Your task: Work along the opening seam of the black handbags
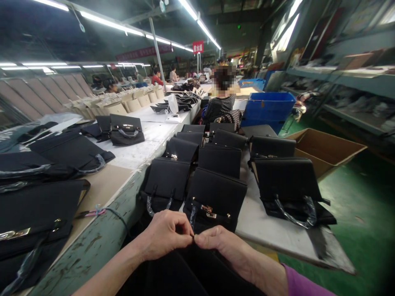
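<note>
My left hand (168,232) and my right hand (220,242) meet low in the middle of the view. Both are closed in a pinch, thumb and finger tips almost touching around a tiny dark piece that I cannot make out. Beneath them lies black material (185,271), its shape lost in shadow. Just beyond my fingers leans a black handbag (217,191) with a gold-coloured clasp. Left of it, another black handbag (168,181) has handles wrapped in clear plastic.
More black handbags, one on the right (286,181), stand on the white table (277,234). On the left, a long workbench (123,205) carries bags and a pink-handled tool (92,213). A cardboard box (330,148), blue bin (268,109) and seated person (220,109) are beyond.
</note>
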Demonstrator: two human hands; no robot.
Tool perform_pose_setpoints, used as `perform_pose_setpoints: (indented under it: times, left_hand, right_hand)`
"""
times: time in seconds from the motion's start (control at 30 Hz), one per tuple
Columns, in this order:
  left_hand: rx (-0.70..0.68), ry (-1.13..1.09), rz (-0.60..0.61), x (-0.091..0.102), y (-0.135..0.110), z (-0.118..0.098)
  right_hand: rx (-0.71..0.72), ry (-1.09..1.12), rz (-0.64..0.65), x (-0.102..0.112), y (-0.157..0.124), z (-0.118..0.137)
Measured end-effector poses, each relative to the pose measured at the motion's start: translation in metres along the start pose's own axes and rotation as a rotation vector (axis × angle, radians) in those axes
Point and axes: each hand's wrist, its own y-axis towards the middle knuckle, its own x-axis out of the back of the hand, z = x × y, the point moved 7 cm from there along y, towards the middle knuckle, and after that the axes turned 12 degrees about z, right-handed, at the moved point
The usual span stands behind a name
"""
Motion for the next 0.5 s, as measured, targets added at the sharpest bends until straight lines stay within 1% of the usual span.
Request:
perform_pose_setpoints:
  times: [0.1,0.2,0.3,0.37,0.43,0.5]
  left_hand:
    - [-0.016,-0.02,0.026,-0.003,0.002,-0.005]
    - [-0.031,-0.03,0.042,-0.004,0.002,-0.009]
    - [-0.032,-0.038,0.038,-0.002,0.001,-0.009]
    - [-0.03,-0.041,0.032,-0.001,-0.001,-0.008]
    - [-0.026,-0.044,0.029,0.0,-0.001,-0.006]
    - [-0.025,-0.046,0.027,0.001,-0.001,-0.005]
  right_hand:
    - [0.002,0.079,-0.005,-0.005,-0.011,0.004]
    - [-0.031,0.159,0.02,-0.009,-0.019,0.002]
    - [-0.022,0.182,0.086,-0.011,-0.026,0.002]
    - [-0.012,0.156,0.121,-0.011,-0.031,0.003]
    - [0.001,0.091,0.092,-0.007,-0.037,0.006]
    - [0.021,0.008,0.018,-0.001,-0.04,0.011]
